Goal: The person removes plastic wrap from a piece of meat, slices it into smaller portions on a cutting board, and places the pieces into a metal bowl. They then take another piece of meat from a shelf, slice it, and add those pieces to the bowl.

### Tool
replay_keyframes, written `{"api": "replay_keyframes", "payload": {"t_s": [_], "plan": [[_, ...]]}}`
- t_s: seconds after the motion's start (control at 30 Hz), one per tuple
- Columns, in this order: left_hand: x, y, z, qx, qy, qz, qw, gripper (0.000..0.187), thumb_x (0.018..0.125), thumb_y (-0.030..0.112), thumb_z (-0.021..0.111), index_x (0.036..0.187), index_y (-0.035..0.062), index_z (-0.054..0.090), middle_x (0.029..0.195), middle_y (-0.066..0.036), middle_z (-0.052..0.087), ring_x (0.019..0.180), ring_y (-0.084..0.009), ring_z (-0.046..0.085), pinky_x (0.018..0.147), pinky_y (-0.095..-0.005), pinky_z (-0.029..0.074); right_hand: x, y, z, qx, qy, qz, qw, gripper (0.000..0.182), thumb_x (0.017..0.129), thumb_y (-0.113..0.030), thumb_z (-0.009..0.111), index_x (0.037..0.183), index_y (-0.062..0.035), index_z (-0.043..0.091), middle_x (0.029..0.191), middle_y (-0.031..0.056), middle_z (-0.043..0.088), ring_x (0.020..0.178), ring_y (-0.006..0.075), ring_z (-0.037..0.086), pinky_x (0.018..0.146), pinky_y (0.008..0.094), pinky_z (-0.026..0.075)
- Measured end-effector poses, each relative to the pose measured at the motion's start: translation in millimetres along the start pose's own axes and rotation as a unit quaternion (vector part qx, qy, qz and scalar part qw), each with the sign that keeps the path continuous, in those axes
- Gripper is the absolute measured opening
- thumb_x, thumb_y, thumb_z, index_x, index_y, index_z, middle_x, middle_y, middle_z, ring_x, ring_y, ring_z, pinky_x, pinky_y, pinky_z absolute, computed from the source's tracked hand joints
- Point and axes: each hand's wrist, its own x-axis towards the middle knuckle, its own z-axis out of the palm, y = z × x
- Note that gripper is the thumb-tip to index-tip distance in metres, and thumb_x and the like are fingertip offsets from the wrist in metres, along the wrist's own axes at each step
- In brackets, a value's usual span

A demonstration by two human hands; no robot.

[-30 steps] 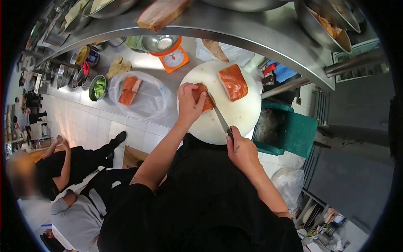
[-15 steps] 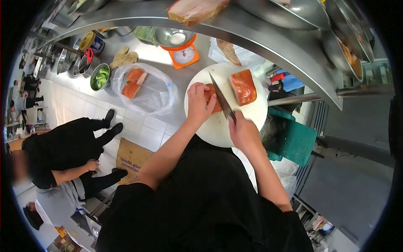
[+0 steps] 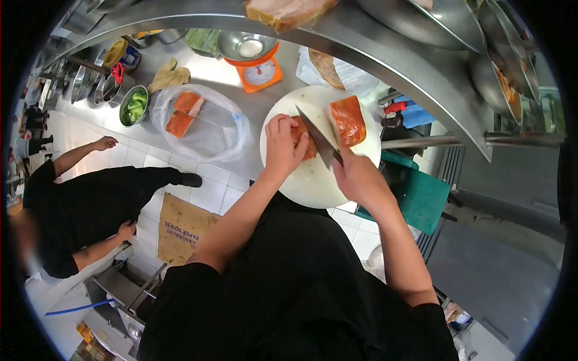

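My left hand (image 3: 286,144) is closed over a browned piece of meat (image 3: 307,143) on the round white cutting board (image 3: 301,189). In my right hand (image 3: 355,171) is the handle of a knife (image 3: 319,135); its blade lies along the right side of that piece, tip pointing up and left. The index finger of my right hand stretches along the top of the knife. A larger glazed block of meat (image 3: 348,122) rests on the board to the right of the blade.
Left of the board, two meat pieces (image 3: 179,122) lie on a plastic bag (image 3: 223,135). Behind are an orange scale (image 3: 260,73) and a bowl of green vegetables (image 3: 134,107). A metal shelf (image 3: 385,51) overhangs the counter. A person in black (image 3: 90,204) is at the left.
The knife has shifted slightly against the held piece, and my right index finger now extends forward. The person in black has changed stance, with one arm stretched toward the counter.
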Motion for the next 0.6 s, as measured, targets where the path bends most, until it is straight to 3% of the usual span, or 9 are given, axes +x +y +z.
{"api": "replay_keyframes", "payload": {"t_s": [0.1, 0.2, 0.27, 0.33, 0.43, 0.53, 0.6], "plan": [[2, 0, 1, -0.005, -0.003, -0.007, 1.000, 0.038, 0.090, 0.010, 0.082, 0.120, 0.0014, 0.060, 0.136, -0.023, 0.057, 0.127, -0.0441, 0.053, 0.112, -0.0518, 0.042, 53, -18, 10, -0.010, 0.054, 0.005, 0.998, 0.032, 0.109, -0.026, 0.061, 0.118, 0.0032, 0.070, 0.106, 0.0300, 0.077, 0.104, 0.0468, 0.076, 0.092, 0.0578, 0.060], [0, -1, 2, -0.007, -0.014, -0.021, 1.000, 0.038, 0.090, 0.009, 0.082, 0.120, 0.0012, 0.060, 0.136, -0.023, 0.057, 0.127, -0.0445, 0.053, 0.112, -0.0521, 0.042, 49, -24, 5, -0.025, 0.083, -0.029, 0.996, 0.034, 0.109, -0.028, 0.060, 0.117, 0.0034, 0.071, 0.108, 0.0300, 0.077, 0.107, 0.0466, 0.076, 0.094, 0.0572, 0.059], [-1, -1, 3, 0.002, -0.003, -0.015, 1.000, 0.039, 0.089, 0.009, 0.082, 0.121, 0.0016, 0.060, 0.136, -0.024, 0.057, 0.127, -0.0448, 0.053, 0.112, -0.0518, 0.043, 13, -16, -17, -0.037, -0.029, -0.001, 0.999, 0.038, 0.111, -0.031, 0.057, 0.118, 0.0042, 0.070, 0.107, 0.0301, 0.077, 0.107, 0.0471, 0.075, 0.094, 0.0575, 0.059], [0, -1, 3, 0.001, 0.000, -0.012, 1.000, 0.039, 0.089, 0.009, 0.082, 0.121, 0.0018, 0.060, 0.136, -0.024, 0.057, 0.127, -0.0447, 0.053, 0.112, -0.0519, 0.043, 18, -1, 1, -0.032, -0.040, 0.008, 0.999, 0.038, 0.111, -0.032, 0.057, 0.118, 0.0042, 0.069, 0.107, 0.0308, 0.077, 0.107, 0.0481, 0.075, 0.094, 0.0578, 0.059], [-3, 1, 2, -0.001, -0.006, -0.012, 1.000, 0.039, 0.090, 0.010, 0.082, 0.121, 0.0021, 0.060, 0.137, -0.024, 0.057, 0.127, -0.0448, 0.053, 0.112, -0.0522, 0.043, 67, -17, 31, -0.032, 0.078, 0.001, 0.996, 0.035, 0.110, -0.030, 0.059, 0.117, 0.0023, 0.068, 0.105, 0.0316, 0.076, 0.107, 0.0498, 0.074, 0.093, 0.0579, 0.059], [-3, -1, -1, 0.000, -0.012, -0.019, 1.000, 0.039, 0.090, 0.010, 0.082, 0.122, 0.0022, 0.061, 0.137, -0.024, 0.057, 0.127, -0.0449, 0.053, 0.111, -0.0522, 0.043, 64, -10, 27, 0.004, 0.095, -0.030, 0.995, 0.036, 0.110, -0.032, 0.059, 0.116, 0.0026, 0.069, 0.104, 0.0310, 0.076, 0.105, 0.0501, 0.075, 0.093, 0.0578, 0.059], [-2, -1, 1, -0.006, -0.010, -0.024, 1.000, 0.039, 0.090, 0.010, 0.082, 0.122, 0.0022, 0.061, 0.137, -0.024, 0.057, 0.127, -0.0448, 0.053, 0.111, -0.0521, 0.043, 30, -11, 2, -0.015, 0.056, -0.023, 0.998, 0.036, 0.111, -0.031, 0.058, 0.114, 0.0025, 0.069, 0.105, 0.0303, 0.077, 0.103, 0.0503, 0.075, 0.093, 0.0575, 0.059]]}}
